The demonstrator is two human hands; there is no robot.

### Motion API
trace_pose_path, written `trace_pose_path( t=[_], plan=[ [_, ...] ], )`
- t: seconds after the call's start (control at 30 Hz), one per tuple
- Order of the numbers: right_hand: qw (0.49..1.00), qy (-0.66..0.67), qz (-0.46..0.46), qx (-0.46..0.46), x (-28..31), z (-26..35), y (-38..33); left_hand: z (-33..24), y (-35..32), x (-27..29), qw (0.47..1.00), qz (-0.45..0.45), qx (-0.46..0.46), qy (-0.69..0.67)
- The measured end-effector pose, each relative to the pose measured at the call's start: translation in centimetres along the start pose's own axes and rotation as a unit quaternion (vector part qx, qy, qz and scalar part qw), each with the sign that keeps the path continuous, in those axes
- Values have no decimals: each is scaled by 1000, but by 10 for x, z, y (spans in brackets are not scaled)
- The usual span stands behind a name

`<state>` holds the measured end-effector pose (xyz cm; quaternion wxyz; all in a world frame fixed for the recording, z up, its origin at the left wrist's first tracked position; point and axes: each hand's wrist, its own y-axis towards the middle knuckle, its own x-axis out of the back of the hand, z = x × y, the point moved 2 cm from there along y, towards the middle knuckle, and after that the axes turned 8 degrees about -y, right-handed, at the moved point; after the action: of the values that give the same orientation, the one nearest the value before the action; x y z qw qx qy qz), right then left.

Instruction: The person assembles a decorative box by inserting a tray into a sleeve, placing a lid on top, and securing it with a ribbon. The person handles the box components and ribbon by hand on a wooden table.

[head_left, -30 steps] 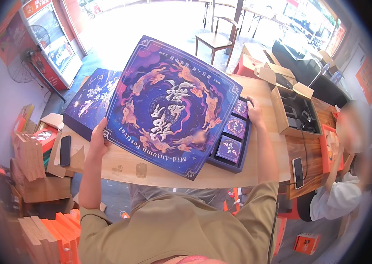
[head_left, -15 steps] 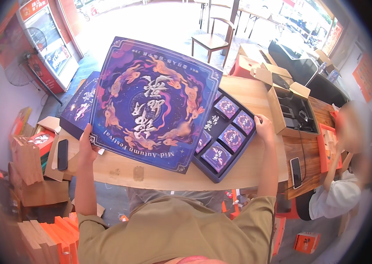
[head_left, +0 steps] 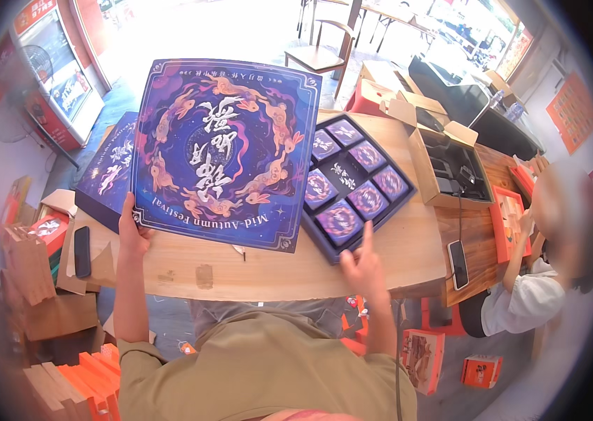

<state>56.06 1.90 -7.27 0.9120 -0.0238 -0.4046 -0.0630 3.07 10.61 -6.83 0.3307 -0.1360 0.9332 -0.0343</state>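
My left hand grips the near-left corner of a large square box lid, thumb on its face. The lid is purple and blue with a ring of rabbits, raised and tilted toward me. Right of it, partly behind, an open dark-blue gift box lies on the table. Several small square purple boxes sit in its compartments around a dark centre piece. At the gift box's near corner is my right hand, index finger stretched out and thumb apart; it seems to touch the rim and holds nothing.
Another purple box lies behind the lid on the wooden table. A black phone is at the left, a second phone at the right. Beyond stands an open carton. A person sits at the right with an orange box.
The lid has moved left and uncovered more of the gift box, which has turned on the table. My right hand has left its right edge for its near corner.
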Motion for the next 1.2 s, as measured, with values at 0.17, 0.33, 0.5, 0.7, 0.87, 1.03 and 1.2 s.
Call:
trace_pose_path(
  t=[0.17, 0.33, 0.5, 0.7, 0.87, 1.03, 1.2],
  plan=[
    [983, -95, -125, 93, 6, 13, -5, -17, 7, 9, 1000, 2, 17, 8],
    [843, -354, -395, 84, 67, -28, 42, -34, 17, 6, 999, 15, 37, 34],
    [987, 109, -116, -24, 38, -48, 59, -37, 16, 7, 999, 1, 31, 34],
    [978, -172, -53, 108, 68, -57, 125, -30, 23, 8, 999, 22, 33, 19],
    [927, -216, -268, 151, 103, -14, 165, -28, 12, -14, 997, -77, -16, 9],
    [915, -364, -172, -5, 107, 8, 74, -37, 11, 43, 998, 56, 19, 1],
    [915, -368, -49, -159, 130, -1, -7, -52, 1, 21, 995, -84, -33, 37]
  ],
)
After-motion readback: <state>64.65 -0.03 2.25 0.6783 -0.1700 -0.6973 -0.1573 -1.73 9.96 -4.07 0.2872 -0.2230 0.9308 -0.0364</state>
